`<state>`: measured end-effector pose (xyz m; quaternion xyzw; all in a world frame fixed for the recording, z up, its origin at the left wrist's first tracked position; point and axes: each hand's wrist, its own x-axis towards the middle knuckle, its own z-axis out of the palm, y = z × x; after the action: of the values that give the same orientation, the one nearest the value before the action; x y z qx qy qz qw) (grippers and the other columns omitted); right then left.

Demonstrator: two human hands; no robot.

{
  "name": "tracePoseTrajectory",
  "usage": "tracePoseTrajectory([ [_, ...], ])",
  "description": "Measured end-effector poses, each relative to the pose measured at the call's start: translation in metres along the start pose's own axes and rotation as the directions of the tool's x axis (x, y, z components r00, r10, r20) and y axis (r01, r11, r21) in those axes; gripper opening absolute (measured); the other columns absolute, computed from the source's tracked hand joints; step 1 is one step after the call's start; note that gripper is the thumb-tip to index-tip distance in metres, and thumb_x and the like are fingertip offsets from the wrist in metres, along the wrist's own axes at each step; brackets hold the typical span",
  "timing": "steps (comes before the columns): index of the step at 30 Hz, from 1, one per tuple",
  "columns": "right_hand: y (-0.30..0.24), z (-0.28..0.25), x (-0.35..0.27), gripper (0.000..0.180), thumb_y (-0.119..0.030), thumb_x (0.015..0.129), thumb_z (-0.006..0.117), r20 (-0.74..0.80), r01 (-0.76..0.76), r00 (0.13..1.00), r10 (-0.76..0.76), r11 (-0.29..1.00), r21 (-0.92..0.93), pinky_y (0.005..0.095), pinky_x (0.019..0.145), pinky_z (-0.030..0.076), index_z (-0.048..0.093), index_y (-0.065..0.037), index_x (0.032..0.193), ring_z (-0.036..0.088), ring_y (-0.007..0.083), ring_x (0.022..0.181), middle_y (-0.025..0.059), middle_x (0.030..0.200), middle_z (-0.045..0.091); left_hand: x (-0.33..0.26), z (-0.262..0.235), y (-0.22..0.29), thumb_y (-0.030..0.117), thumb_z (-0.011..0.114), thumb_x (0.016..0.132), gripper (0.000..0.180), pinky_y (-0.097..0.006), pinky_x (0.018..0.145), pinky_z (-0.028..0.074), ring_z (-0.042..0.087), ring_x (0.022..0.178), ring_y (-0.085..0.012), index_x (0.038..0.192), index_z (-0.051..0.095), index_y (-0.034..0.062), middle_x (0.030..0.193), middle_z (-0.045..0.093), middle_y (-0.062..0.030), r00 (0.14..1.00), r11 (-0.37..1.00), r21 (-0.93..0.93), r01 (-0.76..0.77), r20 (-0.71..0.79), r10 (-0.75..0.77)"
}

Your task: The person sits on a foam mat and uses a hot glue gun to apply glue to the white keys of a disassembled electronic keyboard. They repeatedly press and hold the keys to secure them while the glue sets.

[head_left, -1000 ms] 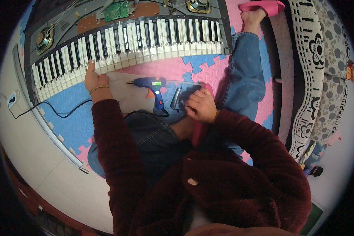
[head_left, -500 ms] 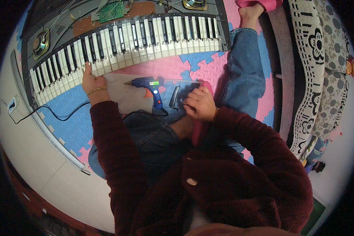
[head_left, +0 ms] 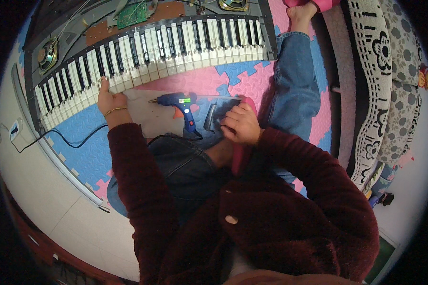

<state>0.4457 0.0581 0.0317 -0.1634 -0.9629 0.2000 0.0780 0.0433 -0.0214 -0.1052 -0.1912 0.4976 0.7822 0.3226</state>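
Note:
My left hand [head_left: 112, 100] is at the front edge of an opened electronic keyboard's row of keys [head_left: 164, 66]. One digit stretches onto a white key while the others are folded in, nothing visible in them. Resting over a pink slipper [head_left: 239, 159], my right hand [head_left: 241, 124] has curled fingers; anything inside is hidden. Between my hands lies a blue glue gun [head_left: 188, 111] with an orange trigger, its nozzle pointing left. A long pale glue stick [head_left: 218, 97] extends from its back. A small grey metallic piece [head_left: 210, 117] lies beside my right hand.
A greyish sheet [head_left: 150, 116] lies under the glue gun's nozzle. Interlocking pink and blue foam mats [head_left: 81, 137] cover the floor. A black cord [head_left: 76, 142] runs to a white power strip [head_left: 15, 129]. Exposed speakers [head_left: 48, 56] and a green circuit board [head_left: 131, 16] lie beyond the keys.
The view has shifted very slightly. Both hands, the glue gun and the keyboard keep the same positions relative to one another.

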Motion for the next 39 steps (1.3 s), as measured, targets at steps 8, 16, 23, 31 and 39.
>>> tracePoseTrajectory([
  [8, -0.001, -0.001, 0.002, 0.015, -0.016, 0.07, 0.075, -0.007, 0.002, 1.0, -0.002, 1.0, 0.013, 0.0384, 0.074, 0.04, 0.064, -0.013, 0.08, 0.055, 0.0226, 0.076, 0.0013, 0.077, 0.056, -0.003, 0.006, 0.001, 0.023, 0.071, 0.094, 0.032, -0.034, 0.077, 0.059, 0.068, 0.092, -0.021, 0.114, 0.064, -0.0003, 0.109, 0.068, -0.0088, 1.0, 0.999, -0.034, -0.006, 0.004, 0.006],
  [16, 0.0, 0.001, 0.001, 0.015, -0.016, 0.07, 0.075, -0.007, 0.002, 1.0, -0.002, 1.0, 0.007, 0.0388, 0.074, 0.04, 0.065, -0.013, 0.08, 0.056, 0.0227, 0.076, 0.0012, 0.077, 0.057, 0.0, 0.0, 0.001, 0.019, 0.073, 0.092, 0.031, -0.036, 0.077, 0.059, 0.068, 0.094, -0.0217, 0.115, 0.064, 0.0012, 0.109, 0.067, -0.0092, 0.999, 0.999, -0.03, 0.032, -0.01, -0.033],
  [23, 0.0, 0.001, 0.0, 0.015, -0.016, 0.07, 0.075, -0.006, -0.003, 1.0, 0.003, 1.0, 0.006, 0.0388, 0.075, 0.04, 0.065, -0.013, 0.081, 0.056, 0.0227, 0.076, 0.0015, 0.077, 0.057, 0.0, 0.001, 0.001, 0.017, 0.074, 0.091, 0.031, -0.037, 0.079, 0.059, 0.068, 0.091, -0.0212, 0.115, 0.064, -0.0002, 0.109, 0.068, -0.0093, 0.998, 0.999, -0.031, 0.036, -0.05, -0.037],
  [31, 0.0, 0.001, 0.001, 0.014, -0.015, 0.07, 0.074, -0.001, 0.0, 1.0, 0.0, 1.0, 0.005, 0.0383, 0.075, 0.04, 0.065, -0.013, 0.081, 0.056, 0.0222, 0.076, 0.0009, 0.076, 0.057, -0.005, 0.005, 0.003, 0.022, 0.073, 0.092, 0.03, -0.032, 0.073, 0.058, 0.066, 0.086, -0.0173, 0.112, 0.067, 0.0002, 0.106, 0.068, -0.0074, 0.998, 0.999, 0.045, 0.013, -0.062, -0.01],
  [39, 0.0, 0.0, 0.002, 0.014, -0.015, 0.07, 0.074, -0.003, 0.006, 1.0, -0.006, 1.0, 0.007, 0.0386, 0.074, 0.04, 0.065, -0.013, 0.081, 0.056, 0.0224, 0.076, 0.0011, 0.075, 0.056, -0.01, 0.003, 0.003, 0.026, 0.073, 0.093, 0.03, -0.027, 0.065, 0.055, 0.065, 0.083, -0.0139, 0.108, 0.069, 0.0005, 0.103, 0.068, -0.0063, 1.0, 0.988, 0.153, -0.007, -0.027, 0.011],
])
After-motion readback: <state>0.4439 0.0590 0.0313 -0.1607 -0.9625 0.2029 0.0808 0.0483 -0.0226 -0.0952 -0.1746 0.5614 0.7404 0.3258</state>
